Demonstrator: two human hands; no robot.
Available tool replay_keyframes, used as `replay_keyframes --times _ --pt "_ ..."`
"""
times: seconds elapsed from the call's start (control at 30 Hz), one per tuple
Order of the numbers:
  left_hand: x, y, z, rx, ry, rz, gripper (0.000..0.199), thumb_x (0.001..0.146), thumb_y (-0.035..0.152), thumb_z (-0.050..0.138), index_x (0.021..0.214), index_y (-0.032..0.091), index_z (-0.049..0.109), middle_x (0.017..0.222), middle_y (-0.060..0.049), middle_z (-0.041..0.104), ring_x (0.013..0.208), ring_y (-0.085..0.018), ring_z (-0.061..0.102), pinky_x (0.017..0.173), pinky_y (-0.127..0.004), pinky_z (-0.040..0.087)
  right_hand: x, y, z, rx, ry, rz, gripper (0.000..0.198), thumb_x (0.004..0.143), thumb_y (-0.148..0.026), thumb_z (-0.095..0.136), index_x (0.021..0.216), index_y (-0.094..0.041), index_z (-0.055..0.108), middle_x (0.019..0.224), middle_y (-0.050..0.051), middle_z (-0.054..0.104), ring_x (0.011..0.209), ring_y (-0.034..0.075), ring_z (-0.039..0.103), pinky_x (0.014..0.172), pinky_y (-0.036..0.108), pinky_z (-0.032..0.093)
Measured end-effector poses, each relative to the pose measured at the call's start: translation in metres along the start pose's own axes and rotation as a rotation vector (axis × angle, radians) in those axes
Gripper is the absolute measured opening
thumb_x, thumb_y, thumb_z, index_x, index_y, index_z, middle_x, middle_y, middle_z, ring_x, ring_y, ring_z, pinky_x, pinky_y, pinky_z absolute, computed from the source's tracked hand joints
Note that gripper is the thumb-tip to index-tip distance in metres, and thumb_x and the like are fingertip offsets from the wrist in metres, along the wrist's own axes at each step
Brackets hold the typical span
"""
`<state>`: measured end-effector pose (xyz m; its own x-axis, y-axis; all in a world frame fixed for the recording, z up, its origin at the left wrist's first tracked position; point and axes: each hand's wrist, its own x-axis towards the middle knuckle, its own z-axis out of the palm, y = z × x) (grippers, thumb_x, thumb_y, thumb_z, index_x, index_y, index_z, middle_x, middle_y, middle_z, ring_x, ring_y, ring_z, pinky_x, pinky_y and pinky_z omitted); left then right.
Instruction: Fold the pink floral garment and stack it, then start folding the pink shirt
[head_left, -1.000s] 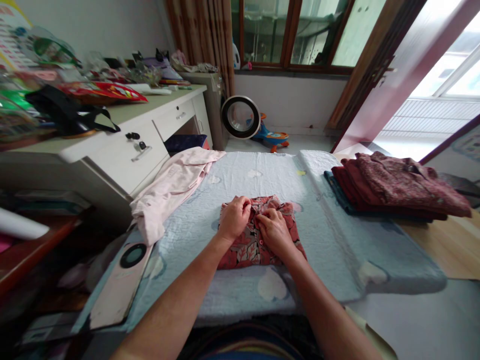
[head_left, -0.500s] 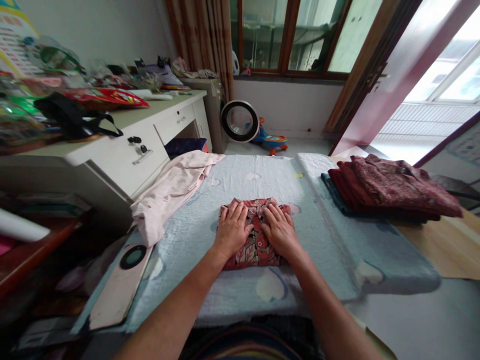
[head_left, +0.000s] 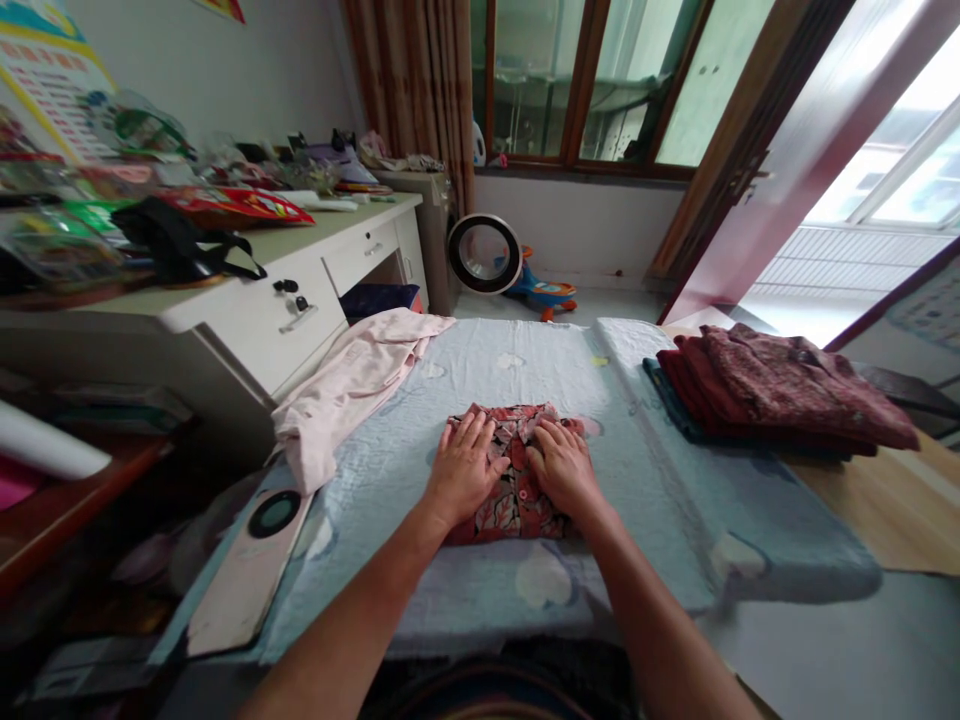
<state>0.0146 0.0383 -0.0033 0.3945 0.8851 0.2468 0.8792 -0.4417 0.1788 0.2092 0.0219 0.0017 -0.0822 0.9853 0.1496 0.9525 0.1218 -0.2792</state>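
Observation:
A red floral shirt [head_left: 502, 515], folded into a compact rectangle with a button showing at its front, lies on a pale blue cloth with heart shapes [head_left: 390, 480]. My left hand [head_left: 466, 468] rests flat on its left half, fingers stretched forward. On the right half lies my right hand [head_left: 564, 462], palm down and fingers extended near the collar. Both hands press on the fabric without gripping it. The parts of the shirt under my palms are hidden.
A pale pink garment [head_left: 352, 375] lies at the left edge, above a pinkish board with a dark round disc [head_left: 244, 575]. To the right sits a stack of folded dark red and teal clothes [head_left: 780, 395]. A cluttered white desk [head_left: 277, 310] stands at left.
The view has tilted up slightly, so everything sits a little lower in the picture. My hands stay flat on the folded shirt, with almost no movement.

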Motion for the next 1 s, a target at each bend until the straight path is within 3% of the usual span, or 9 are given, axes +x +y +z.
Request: replay_keyframes --times 0.1,0.3,0.43,0.63,0.77,0.87,1.0 --pt "-0.006 -0.001 -0.001 -0.007 0.000 0.016 0.061 0.097 0.051 0.047 0.149 0.018 0.045 0.157 -0.013 0.041 0.149 -0.030 0.030 0.121 -0.056 0.024 0.003 -0.003 0.003 0.025 0.069 -0.019 0.048 0.101 -0.034 0.038 0.143 -0.015 0.051 0.155 0.011 0.044 0.146 0.024 0.034 0.119 0.044 0.022" --pt "-0.010 -0.009 0.026 -0.022 -0.043 -0.020 0.065 0.091 0.053 0.055 0.148 0.023 0.047 0.160 -0.013 0.037 0.148 -0.037 0.029 0.117 -0.059 0.027 0.002 -0.003 0.029 -0.056 0.015 0.008 0.055 0.100 -0.045 0.045 0.149 -0.020 0.045 0.160 0.010 0.037 0.149 0.026 0.028 0.120 0.049 0.016" --pt "-0.009 -0.012 0.032 -0.044 -0.044 -0.015 0.066 0.091 0.053 0.056 0.148 0.021 0.046 0.159 -0.013 0.037 0.147 -0.038 0.028 0.117 -0.058 0.028 0.002 -0.003 0.033 -0.069 0.015 0.004 0.057 0.099 -0.047 0.045 0.150 -0.020 0.044 0.160 0.010 0.036 0.149 0.027 0.028 0.120 0.049 0.015" --pt "-0.008 -0.028 0.021 -0.202 0.069 -0.076 0.058 0.093 0.045 0.053 0.145 0.019 0.047 0.157 -0.016 0.038 0.146 -0.033 0.033 0.117 -0.053 0.031 0.006 0.006 0.023 0.072 0.030 -0.008 0.053 0.102 -0.045 0.037 0.146 -0.017 0.048 0.157 0.011 0.041 0.147 0.025 0.033 0.119 0.047 0.023" --pt "-0.014 -0.052 0.010 -0.294 0.112 -0.185 0.058 0.087 0.036 0.059 0.139 0.013 0.049 0.145 -0.020 0.050 0.137 -0.031 0.046 0.115 -0.050 0.036 0.003 0.025 0.007 0.167 0.158 -0.024 0.051 0.102 -0.037 0.032 0.142 -0.013 0.051 0.152 0.015 0.047 0.142 0.023 0.039 0.117 0.042 0.029" --pt "-0.021 -0.066 0.003 -0.356 0.048 -0.306 0.058 0.083 0.033 0.061 0.136 0.011 0.051 0.135 -0.021 0.058 0.131 -0.031 0.053 0.111 -0.048 0.042 -0.005 0.032 0.000 0.108 0.180 0.023 0.052 0.101 -0.037 0.034 0.146 -0.014 0.048 0.153 0.015 0.046 0.144 0.026 0.037 0.118 0.046 0.026" --pt "-0.024 -0.067 -0.003 -0.476 -0.081 -0.418 0.063 0.080 0.034 0.066 0.135 0.009 0.050 0.131 -0.022 0.062 0.127 -0.032 0.057 0.106 -0.044 0.046 -0.013 0.026 0.010 0.007 0.059 0.083 0.052 0.099 -0.040 0.042 0.147 -0.022 0.047 0.159 0.010 0.038 0.149 0.030 0.027 0.117 0.054 0.024"
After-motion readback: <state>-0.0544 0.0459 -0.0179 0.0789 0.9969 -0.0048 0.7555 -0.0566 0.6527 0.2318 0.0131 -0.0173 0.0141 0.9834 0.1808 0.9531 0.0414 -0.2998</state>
